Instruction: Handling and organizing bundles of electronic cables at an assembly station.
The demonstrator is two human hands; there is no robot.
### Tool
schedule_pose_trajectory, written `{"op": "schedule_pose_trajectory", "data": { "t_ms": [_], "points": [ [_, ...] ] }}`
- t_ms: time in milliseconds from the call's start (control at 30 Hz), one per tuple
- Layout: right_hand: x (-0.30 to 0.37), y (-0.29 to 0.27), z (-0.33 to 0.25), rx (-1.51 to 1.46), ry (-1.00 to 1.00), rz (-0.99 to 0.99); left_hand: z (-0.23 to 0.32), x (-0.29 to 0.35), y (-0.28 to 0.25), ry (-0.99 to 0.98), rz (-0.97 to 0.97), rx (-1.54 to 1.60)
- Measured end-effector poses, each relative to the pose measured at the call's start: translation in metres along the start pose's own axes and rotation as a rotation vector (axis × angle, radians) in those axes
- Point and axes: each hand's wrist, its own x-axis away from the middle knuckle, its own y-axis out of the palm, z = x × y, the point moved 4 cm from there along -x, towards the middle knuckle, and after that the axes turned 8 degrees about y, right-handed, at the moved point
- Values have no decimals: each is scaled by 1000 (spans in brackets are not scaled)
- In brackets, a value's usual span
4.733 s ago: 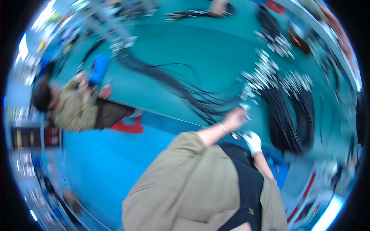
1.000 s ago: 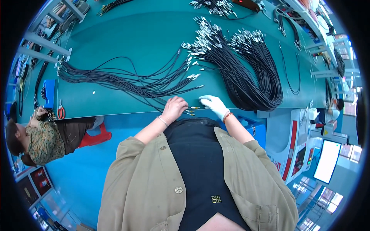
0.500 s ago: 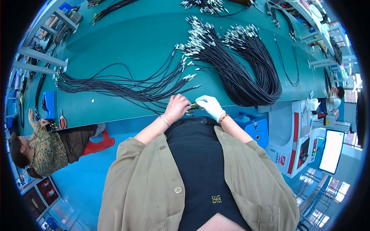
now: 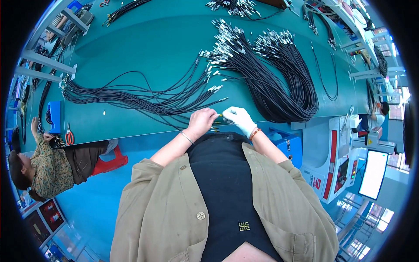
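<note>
At the table's near edge my bare left hand [image 4: 201, 122] and my white-gloved right hand [image 4: 238, 118] almost meet, fingertips pinched. Between them shows a small yellowish connector [image 4: 221, 115], gripped by the right fingers. What the left fingers pinch is mostly hidden. Below the fingers, a few yellow tips [image 4: 214, 129] stick out near the edge. Black cables [image 4: 144, 102] with pale metal ends spread across the table left of my hands, some passing close to the left wrist. Beyond my right hand lies a thick, bent bundle of black cables [image 4: 279, 94] with silvery ends.
The green table [image 4: 131, 50] carries more cable bundles [image 4: 233, 6] at its far side. Orange-handled scissors [image 4: 70, 136] and a blue holder [image 4: 55, 118] lie left, near a seated co-worker [image 4: 52, 170]. A blue case [image 4: 288, 146] and a white machine [image 4: 325, 153] stand right.
My fingertips have shifted slightly, and the yellowish connector between them shows a little more plainly. The cables on the table stay where they were.
</note>
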Motion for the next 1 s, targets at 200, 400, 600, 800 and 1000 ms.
{"op": "schedule_pose_trajectory", "data": {
  "t_ms": [200, 400, 600, 800, 1000],
  "points": [
    [8, 5, -14, 194, -87, 20, -18, -4, 6, -272, -255, 401],
    [6, 8, -12, 119, -102, 23, -8, -5, 2, -99, -66, 176],
    [6, 10, -5, -90, -32, -26, -10, -6, 3, -179, -120, 270],
    [3, 7, -5, 94, -66, -31, -9, -3, 4, -273, -151, 216],
    [2, 9, -7, 116, -66, -42, -6, -2, 1, -325, -176, 196]
  ]
}}
